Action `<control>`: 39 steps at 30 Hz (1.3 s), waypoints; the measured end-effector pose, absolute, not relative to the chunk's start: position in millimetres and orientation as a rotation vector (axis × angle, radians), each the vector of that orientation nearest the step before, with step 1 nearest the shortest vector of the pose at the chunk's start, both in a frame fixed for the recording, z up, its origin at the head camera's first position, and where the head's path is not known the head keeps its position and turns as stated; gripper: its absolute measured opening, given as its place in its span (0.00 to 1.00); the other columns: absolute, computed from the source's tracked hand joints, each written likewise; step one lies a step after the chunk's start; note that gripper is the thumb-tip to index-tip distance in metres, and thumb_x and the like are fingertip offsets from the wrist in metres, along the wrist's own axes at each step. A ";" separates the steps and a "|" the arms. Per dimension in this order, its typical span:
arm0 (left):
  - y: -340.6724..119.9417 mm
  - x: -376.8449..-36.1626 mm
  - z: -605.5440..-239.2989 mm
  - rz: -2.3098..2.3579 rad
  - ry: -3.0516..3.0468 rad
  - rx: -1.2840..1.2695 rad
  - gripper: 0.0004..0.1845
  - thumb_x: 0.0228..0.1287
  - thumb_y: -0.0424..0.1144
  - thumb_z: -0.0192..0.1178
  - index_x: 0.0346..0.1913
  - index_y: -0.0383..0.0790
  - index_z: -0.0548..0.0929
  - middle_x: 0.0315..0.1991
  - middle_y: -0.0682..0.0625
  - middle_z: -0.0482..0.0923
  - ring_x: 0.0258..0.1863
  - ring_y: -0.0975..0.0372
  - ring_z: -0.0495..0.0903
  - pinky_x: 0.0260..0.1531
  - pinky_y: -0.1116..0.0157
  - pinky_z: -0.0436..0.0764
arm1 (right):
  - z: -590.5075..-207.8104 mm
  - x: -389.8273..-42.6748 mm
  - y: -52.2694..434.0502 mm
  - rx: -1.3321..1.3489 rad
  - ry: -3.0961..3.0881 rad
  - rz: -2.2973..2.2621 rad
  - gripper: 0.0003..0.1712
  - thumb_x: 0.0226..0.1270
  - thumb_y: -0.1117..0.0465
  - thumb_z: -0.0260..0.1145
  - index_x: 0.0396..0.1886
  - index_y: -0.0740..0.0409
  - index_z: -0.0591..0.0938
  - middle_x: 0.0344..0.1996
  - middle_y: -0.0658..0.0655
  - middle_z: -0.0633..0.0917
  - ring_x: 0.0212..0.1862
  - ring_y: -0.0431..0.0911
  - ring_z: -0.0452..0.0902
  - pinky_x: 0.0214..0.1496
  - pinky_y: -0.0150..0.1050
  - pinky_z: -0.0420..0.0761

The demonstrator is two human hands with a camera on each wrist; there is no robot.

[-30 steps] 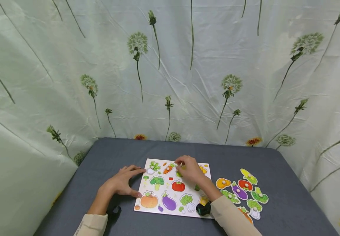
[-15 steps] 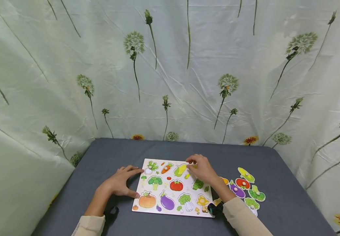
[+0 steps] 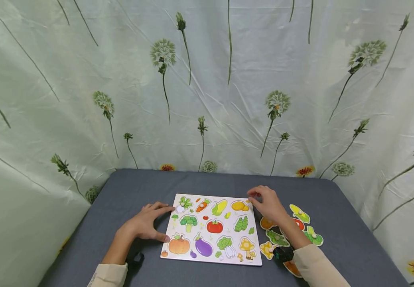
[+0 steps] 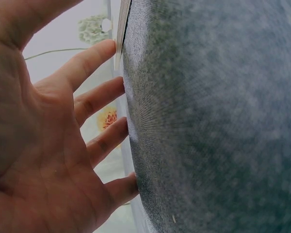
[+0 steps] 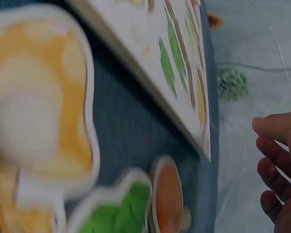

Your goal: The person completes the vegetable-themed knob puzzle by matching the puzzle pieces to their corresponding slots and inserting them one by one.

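Both hands are set apart, one at each side of the board [image 3: 210,259]. At the left hand [image 3: 147,222], the fingers are spread; thumb and forefinger are placed at the board's left edge, and nothing is gripped. The board is probably steadied by this placement, so that shifting is prevented during work from the opposite side.

At the right hand [image 3: 267,202], the fingers are loosely bent near the far right corner; no piece is seen between them, and a gap to the board is shown in the right wrist view.

The board is laid flat between the hands, pictures facing up. A carrot piece [image 3: 202,206], its knob visible, is seated just beyond the left fingertips.

Loose pieces are grouped under and beside the right forearm, presumably for short reach: a mushroom piece [image 3: 266,250] and a leafy green piece [image 3: 276,238] on the board side, a corn piece [image 3: 299,213] and a broccoli piece [image 3: 312,236] on the outer side. Knobs are turned upward, evidently for pinching.
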State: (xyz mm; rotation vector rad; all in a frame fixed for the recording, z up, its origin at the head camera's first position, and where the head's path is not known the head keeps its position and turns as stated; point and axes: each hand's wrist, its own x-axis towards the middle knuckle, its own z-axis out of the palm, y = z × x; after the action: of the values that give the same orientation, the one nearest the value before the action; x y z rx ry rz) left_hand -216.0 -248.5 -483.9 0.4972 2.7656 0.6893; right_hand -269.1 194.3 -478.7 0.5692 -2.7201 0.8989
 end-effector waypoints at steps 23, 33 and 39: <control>-246.4 -215.2 -483.8 0.700 2.756 0.512 0.55 0.40 0.65 0.79 0.76 0.54 0.72 0.73 0.42 0.67 0.72 0.37 0.62 0.66 0.25 0.56 | -480.3 -257.3 285.8 0.345 -2.765 0.798 0.09 0.68 0.64 0.72 0.47 0.59 0.88 0.40 0.56 0.87 0.44 0.54 0.79 0.45 0.48 0.79; -247.5 -215.2 -484.2 0.707 2.750 0.519 0.55 0.41 0.64 0.79 0.76 0.53 0.71 0.73 0.41 0.67 0.71 0.36 0.62 0.66 0.24 0.55 | -490.4 -256.0 311.3 0.297 -2.802 0.797 0.10 0.69 0.62 0.71 0.48 0.59 0.88 0.43 0.58 0.87 0.47 0.56 0.79 0.48 0.54 0.79; -247.9 -215.8 -485.5 0.705 2.762 0.517 0.55 0.40 0.64 0.80 0.76 0.53 0.72 0.73 0.42 0.67 0.71 0.36 0.62 0.65 0.24 0.55 | -493.8 -251.8 328.0 0.290 -2.823 0.775 0.11 0.69 0.61 0.72 0.47 0.59 0.88 0.43 0.59 0.87 0.46 0.57 0.80 0.50 0.59 0.80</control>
State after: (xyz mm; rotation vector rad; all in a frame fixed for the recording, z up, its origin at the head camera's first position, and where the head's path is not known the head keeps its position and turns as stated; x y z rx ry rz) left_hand -215.8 -247.9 -485.5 0.5170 2.7623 0.7054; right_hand -251.8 328.0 -493.8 0.2896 -2.8234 0.7749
